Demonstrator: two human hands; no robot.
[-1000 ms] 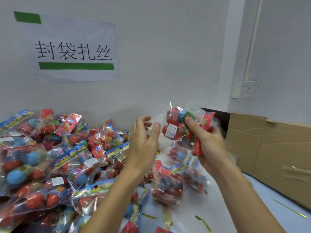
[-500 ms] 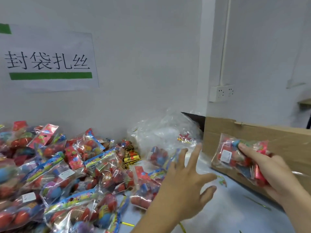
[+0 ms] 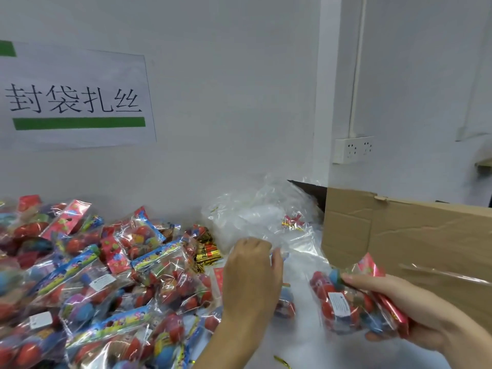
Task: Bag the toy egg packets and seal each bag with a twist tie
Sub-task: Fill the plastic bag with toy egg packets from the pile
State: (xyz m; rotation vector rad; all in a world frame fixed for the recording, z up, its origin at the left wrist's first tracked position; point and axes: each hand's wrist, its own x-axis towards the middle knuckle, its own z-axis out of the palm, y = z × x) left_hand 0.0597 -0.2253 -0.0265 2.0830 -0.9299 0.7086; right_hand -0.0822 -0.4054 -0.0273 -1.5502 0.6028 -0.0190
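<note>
A bundle of egg packets is gripped by the right hand at four o'clock. It looks light, crinkly and slippery, so it is best held around the middle. A clear bag is pinched by the left hand.

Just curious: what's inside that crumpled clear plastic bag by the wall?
Through the crumpled clear plastic bag, one small red-and-gold bundle shows near its right side. Glare and folds blur the rest, so whatever else is inside can't be told.
</note>
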